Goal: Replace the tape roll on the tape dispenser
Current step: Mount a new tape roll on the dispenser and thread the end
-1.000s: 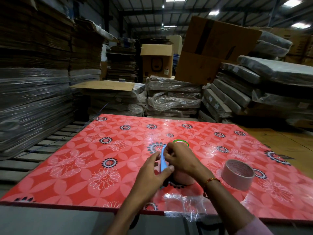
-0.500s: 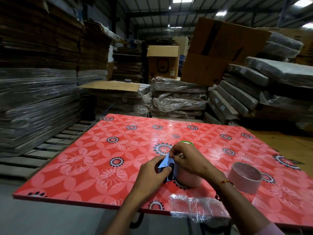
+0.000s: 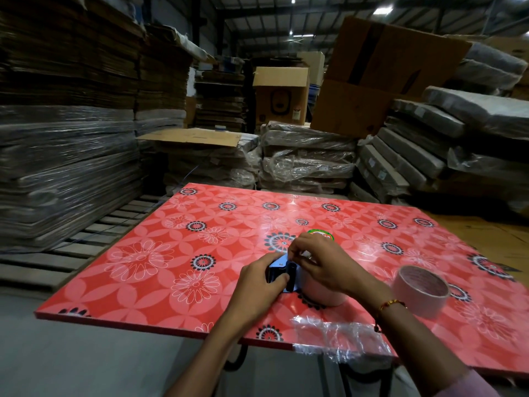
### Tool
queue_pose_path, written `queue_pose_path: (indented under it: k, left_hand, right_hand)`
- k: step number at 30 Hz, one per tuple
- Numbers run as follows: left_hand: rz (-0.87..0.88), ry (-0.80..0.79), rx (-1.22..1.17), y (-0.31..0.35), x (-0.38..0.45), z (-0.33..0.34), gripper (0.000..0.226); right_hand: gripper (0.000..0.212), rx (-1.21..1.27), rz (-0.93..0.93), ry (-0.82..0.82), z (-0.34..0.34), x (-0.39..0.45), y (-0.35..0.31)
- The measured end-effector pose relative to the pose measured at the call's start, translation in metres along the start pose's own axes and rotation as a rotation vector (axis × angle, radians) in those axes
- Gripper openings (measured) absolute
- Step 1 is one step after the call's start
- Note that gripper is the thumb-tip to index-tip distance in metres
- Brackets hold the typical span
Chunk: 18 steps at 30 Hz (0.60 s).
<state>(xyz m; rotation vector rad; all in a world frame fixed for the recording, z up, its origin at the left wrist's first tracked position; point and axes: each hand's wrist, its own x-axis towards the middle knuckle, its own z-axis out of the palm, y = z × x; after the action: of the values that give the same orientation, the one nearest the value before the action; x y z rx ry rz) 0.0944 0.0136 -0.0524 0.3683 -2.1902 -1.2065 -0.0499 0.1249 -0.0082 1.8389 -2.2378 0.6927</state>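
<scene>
Two hands work my dispenser (image 3: 279, 272): left hand (image 3: 259, 285) grips it, right hand (image 3: 320, 263) pinches tape that may snag.

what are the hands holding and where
Left hand grips the blue metal tape dispenser by its frame; right hand pinches its top edge, over the mounted pale roll.

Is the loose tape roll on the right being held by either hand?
No. The loose tape roll lies alone on the table; both hands are at the dispenser.
</scene>
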Motion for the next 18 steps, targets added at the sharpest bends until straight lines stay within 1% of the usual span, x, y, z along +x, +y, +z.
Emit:
queue_pose_path:
  k: [6,11,18]
  left_hand:
    - [-0.014,-0.09,0.016,-0.005,0.005,-0.004,0.05]
    - [-0.044,-0.142,-0.011,-0.01,0.009,-0.009,0.052]
    - [-0.027,-0.215,-0.021,-0.014,0.016,-0.014,0.056]
  right_hand:
    - [0.012,-0.032,-0.016,0.058,0.003,-0.004,-0.006]
    - [0.028,-0.009,-0.048,0.059,0.004,-0.008,-0.009]
    - [0.033,-0.081,-0.096,0.073,0.006,-0.009,-0.008]
